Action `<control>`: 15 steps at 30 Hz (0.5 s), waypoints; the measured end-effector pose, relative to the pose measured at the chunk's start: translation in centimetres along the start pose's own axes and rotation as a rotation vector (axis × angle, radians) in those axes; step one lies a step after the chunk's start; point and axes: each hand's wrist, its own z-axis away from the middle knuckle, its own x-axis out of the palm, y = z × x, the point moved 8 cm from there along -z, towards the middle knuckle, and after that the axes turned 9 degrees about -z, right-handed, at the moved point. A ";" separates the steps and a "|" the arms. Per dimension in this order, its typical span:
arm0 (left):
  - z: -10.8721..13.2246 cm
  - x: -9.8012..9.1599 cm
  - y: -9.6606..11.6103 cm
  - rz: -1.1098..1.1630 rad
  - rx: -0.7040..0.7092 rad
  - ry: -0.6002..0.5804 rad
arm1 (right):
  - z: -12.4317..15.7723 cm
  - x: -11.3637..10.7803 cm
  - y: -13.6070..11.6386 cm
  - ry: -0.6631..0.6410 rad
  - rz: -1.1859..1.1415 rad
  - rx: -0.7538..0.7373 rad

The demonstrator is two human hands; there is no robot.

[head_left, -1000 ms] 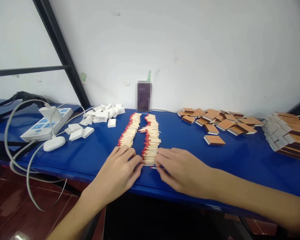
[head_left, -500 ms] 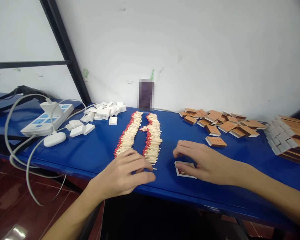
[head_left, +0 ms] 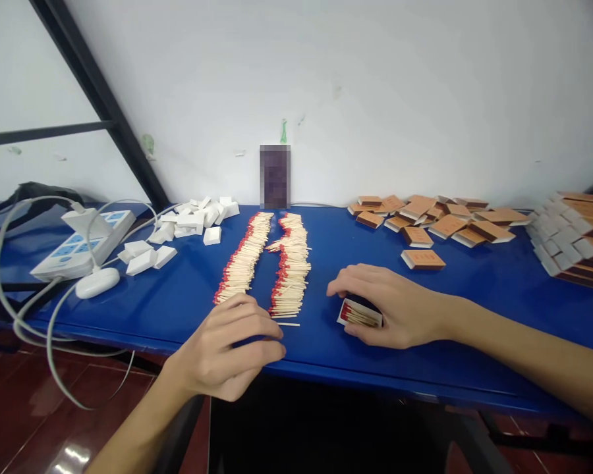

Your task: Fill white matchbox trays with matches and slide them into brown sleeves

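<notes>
My right hand [head_left: 390, 306] curves around a small white matchbox tray [head_left: 340, 312] with red-tipped matches in it. The thumb lies along the tray's near edge and the fingers arch over its far side; their contact there is partly hidden. My left hand [head_left: 234, 345] hovers at the table's front edge, fingers loosely bent and apart, with nothing seen in them. Just beyond it run two long rows of matches, a left row [head_left: 244, 257] and a right row [head_left: 292, 270], red heads to the left. One loose match [head_left: 289, 324] lies by my left fingertips.
White trays [head_left: 192, 220] are heaped at the back left, beside a power strip [head_left: 86, 247] with looping cables. Orange matchbox sleeves [head_left: 422, 209] lie scattered at the back right. Stacked matchboxes [head_left: 573, 240] stand far right on the blue table [head_left: 296, 359]. A blurred dark object [head_left: 275, 178] leans against the wall.
My right thumb has moved from inside the tray to its near edge, uncovering the matches, and the tray has turned slightly. My left hand has drawn back a little from the rows.
</notes>
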 end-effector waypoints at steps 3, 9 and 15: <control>0.1 0.2 -0.4 -0.053 -0.032 0.021 | -0.3 -0.1 -0.3 0.005 -0.048 0.015; 0.0 -1.2 -1.0 0.043 -0.277 0.139 | -1.9 0.7 -1.0 -0.014 -0.013 -0.035; 0.1 3.1 4.5 0.513 -0.341 -0.141 | -3.0 0.7 -1.0 0.010 0.100 -0.044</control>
